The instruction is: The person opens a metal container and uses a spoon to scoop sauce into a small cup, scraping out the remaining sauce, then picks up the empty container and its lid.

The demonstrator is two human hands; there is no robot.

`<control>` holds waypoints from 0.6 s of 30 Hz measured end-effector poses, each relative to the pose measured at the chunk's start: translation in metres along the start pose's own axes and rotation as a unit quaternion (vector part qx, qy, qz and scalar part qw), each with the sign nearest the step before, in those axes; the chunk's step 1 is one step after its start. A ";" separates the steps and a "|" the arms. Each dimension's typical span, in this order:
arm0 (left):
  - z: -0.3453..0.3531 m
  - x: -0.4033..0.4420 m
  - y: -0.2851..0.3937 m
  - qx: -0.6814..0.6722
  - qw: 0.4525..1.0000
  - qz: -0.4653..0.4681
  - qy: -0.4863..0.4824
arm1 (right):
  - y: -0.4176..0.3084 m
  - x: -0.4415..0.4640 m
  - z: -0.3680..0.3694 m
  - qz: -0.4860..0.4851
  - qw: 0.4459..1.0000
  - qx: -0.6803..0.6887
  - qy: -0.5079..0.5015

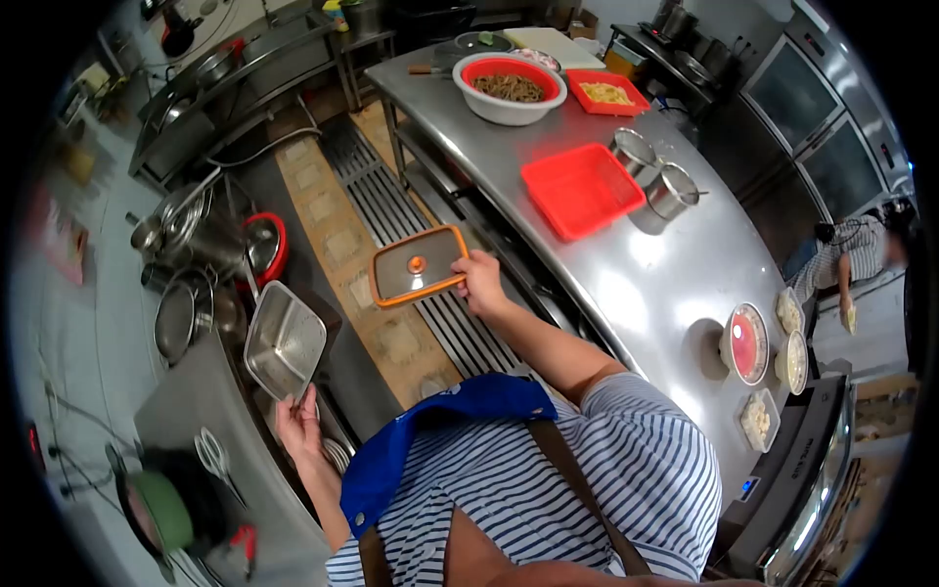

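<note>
My right hand (479, 282) grips the right edge of a rectangular clear lid (403, 272) with an orange rim and a round orange knob. The lid hangs above the floor grating. At the left, my left hand (297, 421) holds the lower edge of an empty rectangular metal pan (285, 338), tilted over the edge of the left counter. The two things are apart. Beyond the pan lie stacked pots (210, 240) and a red-rimmed bowl (264, 247).
A steel table (626, 284) bears a red basket (583, 190), metal pots (672, 191), a white basin (509, 110) and small bowls (745, 342). Scissors (217, 460) and a green pot (161, 509) are at lower left. Another person (853, 249) stands far right.
</note>
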State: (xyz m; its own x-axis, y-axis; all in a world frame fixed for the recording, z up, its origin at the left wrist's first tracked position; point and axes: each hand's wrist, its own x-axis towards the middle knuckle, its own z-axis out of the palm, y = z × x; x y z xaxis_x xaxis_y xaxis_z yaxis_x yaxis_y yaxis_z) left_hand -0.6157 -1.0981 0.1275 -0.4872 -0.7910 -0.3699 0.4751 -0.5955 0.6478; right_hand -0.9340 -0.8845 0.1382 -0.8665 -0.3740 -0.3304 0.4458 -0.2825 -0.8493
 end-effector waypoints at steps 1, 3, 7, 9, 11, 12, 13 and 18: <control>0.024 0.022 0.006 0.008 1.000 0.002 -0.004 | -0.008 0.013 0.006 -0.010 1.000 0.005 0.026; 0.069 0.069 0.016 0.026 1.000 -0.005 -0.011 | -0.027 0.043 0.020 -0.059 0.997 -0.003 0.052; 0.125 0.182 0.021 0.019 0.996 -0.057 -0.064 | -0.058 0.106 0.054 -0.073 0.993 0.026 0.090; 0.162 0.237 0.019 -0.021 0.993 -0.066 -0.091 | -0.070 0.153 0.072 -0.074 0.990 0.020 0.117; 0.186 0.289 0.016 -0.024 0.994 -0.051 -0.091 | -0.077 0.202 0.092 -0.079 0.989 0.036 0.123; 0.199 0.313 0.017 -0.025 0.993 -0.062 -0.093 | -0.078 0.229 0.105 -0.080 0.990 0.034 0.114; 0.208 0.331 0.022 -0.032 0.994 -0.063 -0.088 | -0.082 0.254 0.121 -0.077 0.992 0.028 0.093; 0.252 0.407 0.062 -0.087 0.992 -0.066 -0.068 | -0.084 0.381 0.222 -0.033 0.999 0.001 0.038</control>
State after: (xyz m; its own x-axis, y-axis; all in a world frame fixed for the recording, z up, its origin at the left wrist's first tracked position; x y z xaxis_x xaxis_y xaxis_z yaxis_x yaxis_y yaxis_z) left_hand -0.9690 -1.4216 0.1851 -0.6425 -0.6849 -0.3438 0.5136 -0.7178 0.4701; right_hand -1.2522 -1.1992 0.1746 -0.9085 -0.2868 -0.3038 0.3874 -0.3059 -0.8697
